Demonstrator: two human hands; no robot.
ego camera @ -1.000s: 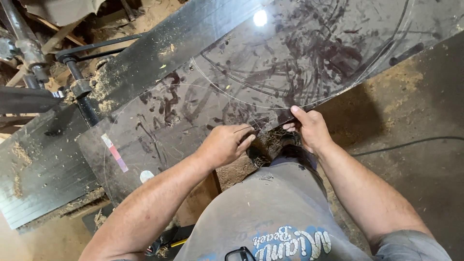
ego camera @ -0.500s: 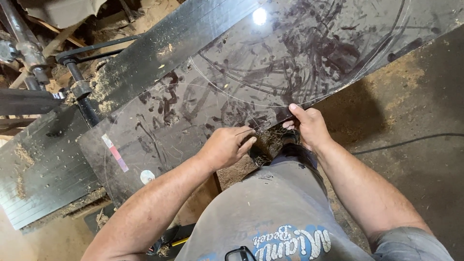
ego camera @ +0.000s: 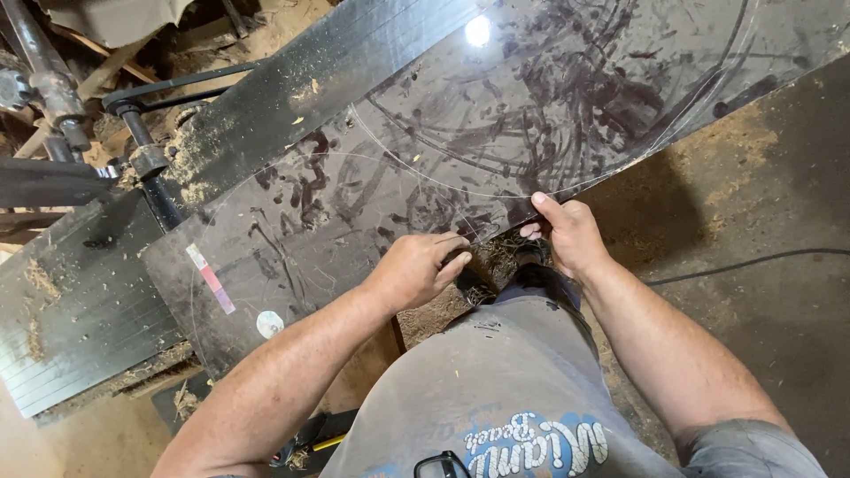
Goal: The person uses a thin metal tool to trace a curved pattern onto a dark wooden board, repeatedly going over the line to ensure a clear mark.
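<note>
Our hands have barely shifted. Our left hand and right hand pinch the near edge of the clear smeared sheet, which extends away across the black machine bed.

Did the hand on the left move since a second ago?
No, hardly at all. The left hand rests on the near edge of the clear scratched sheet, at the same spot relative to the striped sticker as before.
</note>
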